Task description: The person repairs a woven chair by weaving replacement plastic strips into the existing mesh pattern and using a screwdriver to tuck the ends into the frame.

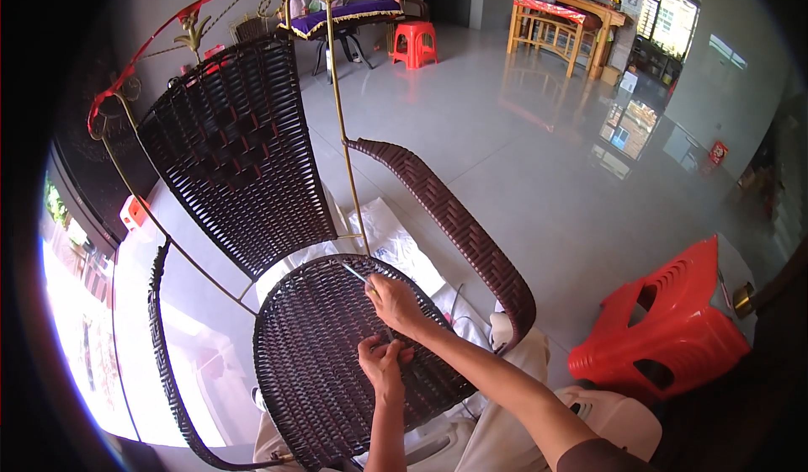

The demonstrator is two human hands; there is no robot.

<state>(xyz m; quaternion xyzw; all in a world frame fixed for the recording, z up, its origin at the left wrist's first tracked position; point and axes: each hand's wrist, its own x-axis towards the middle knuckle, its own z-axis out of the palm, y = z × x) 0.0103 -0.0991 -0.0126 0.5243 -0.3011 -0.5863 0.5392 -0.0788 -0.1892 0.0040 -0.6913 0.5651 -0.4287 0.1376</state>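
In front of me stands a chair with a dark brown woven seat (324, 371), a woven backrest (244, 152) and a gold metal frame. My right hand (397, 305) is over the right rear part of the seat. Its fingers close round a slim tool (355, 273) with a thin metal shaft and a bit of yellow at the handle; the shaft points to the seat's back edge. Nearer to me, my left hand (384, 366) is low over the middle of the seat with its fingers curled together. What they hold, if anything, is hidden.
A braided armrest (459, 220) curves along the right, another armrest (168, 379) along the left. A red plastic stool (665, 320) lies tipped at the right. White sheeting (391, 241) is behind the seat. Farther back are a red stool (415, 45) and a wooden table (589, 16).
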